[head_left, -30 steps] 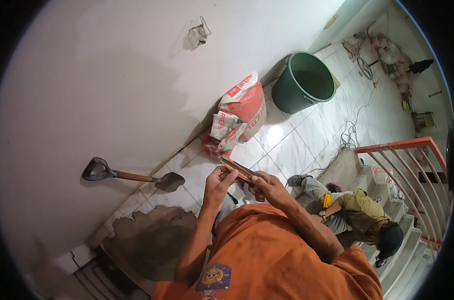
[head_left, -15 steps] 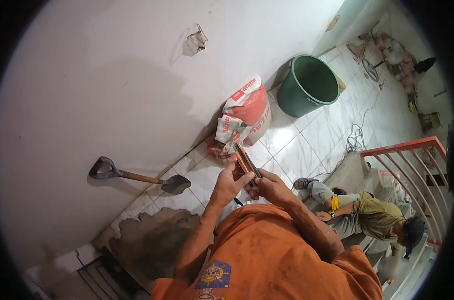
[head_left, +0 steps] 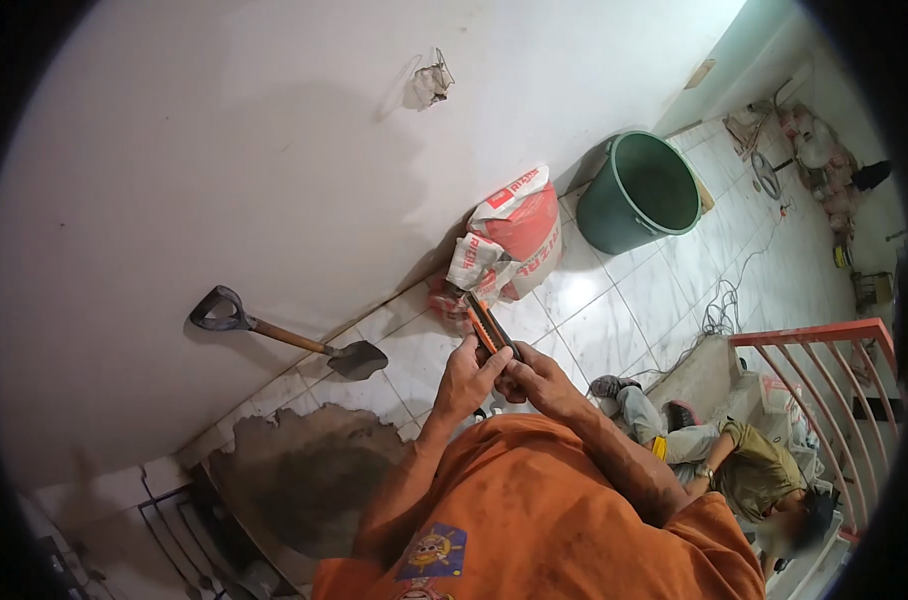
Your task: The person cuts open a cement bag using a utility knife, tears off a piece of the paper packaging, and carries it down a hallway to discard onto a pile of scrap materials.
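In front of my chest I hold an orange-and-black utility knife (head_left: 490,326), its far end pointing up toward the cement bags. My left hand (head_left: 466,378) is closed around its left side, with the thumb along the body. From the right, my right hand (head_left: 540,378) grips its near end with bent fingers. Parts of the knife are hidden by my fingers. Just beyond it, a red-and-white cement bag (head_left: 522,228) leans by the wall, with a crumpled bag (head_left: 474,262) in front.
A green bucket (head_left: 639,205) stands on the tiles beyond the bags. To the left, a shovel (head_left: 289,337) leans on the wall near a rough cement patch (head_left: 314,470). At right, another person (head_left: 754,465) sits on stairs beside a red railing (head_left: 814,332). Cables (head_left: 719,310) lie on the floor.
My view has shifted slightly, so the bags, bucket and shovel sit a little differently in frame. Both hands stay on the utility knife. The other person has bent lower.
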Motion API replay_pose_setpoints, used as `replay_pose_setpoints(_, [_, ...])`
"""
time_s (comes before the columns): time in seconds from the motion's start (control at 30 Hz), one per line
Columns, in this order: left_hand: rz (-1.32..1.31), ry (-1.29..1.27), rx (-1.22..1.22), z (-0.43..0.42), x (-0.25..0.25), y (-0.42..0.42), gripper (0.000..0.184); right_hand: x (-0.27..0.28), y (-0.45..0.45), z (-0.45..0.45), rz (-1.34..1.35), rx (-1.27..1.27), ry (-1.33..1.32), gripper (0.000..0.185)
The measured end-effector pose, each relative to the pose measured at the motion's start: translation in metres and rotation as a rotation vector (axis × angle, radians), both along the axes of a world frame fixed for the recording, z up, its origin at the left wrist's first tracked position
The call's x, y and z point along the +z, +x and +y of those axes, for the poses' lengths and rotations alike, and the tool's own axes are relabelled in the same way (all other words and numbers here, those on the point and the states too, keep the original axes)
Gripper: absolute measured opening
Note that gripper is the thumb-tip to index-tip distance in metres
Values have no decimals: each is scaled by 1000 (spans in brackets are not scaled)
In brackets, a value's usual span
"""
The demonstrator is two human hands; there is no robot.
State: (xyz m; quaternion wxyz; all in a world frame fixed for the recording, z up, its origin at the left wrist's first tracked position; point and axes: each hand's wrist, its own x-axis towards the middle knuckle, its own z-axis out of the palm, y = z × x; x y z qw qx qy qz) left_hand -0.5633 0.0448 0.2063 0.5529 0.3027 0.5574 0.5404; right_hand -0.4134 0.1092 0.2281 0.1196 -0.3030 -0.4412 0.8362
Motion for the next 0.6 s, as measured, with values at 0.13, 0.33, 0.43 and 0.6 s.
replay_pose_setpoints(0.13, [83,-24,18,0,9,-3,24,-4,-4,-1,17,-6,-12,34])
replay_pose_setpoints(0.33, [5,-64,66,4,19,-6,23,-2,-10,4,76,-34,-174,31])
replay_pose_setpoints(0.43, [-120,-75,82,6,23,-8,23,-4,-10,10,176,-27,-271,32])
replay_pose_setpoints(0.6, [-123,-60,25,7,23,-14,27,10,-12,6,229,-55,-314,41])
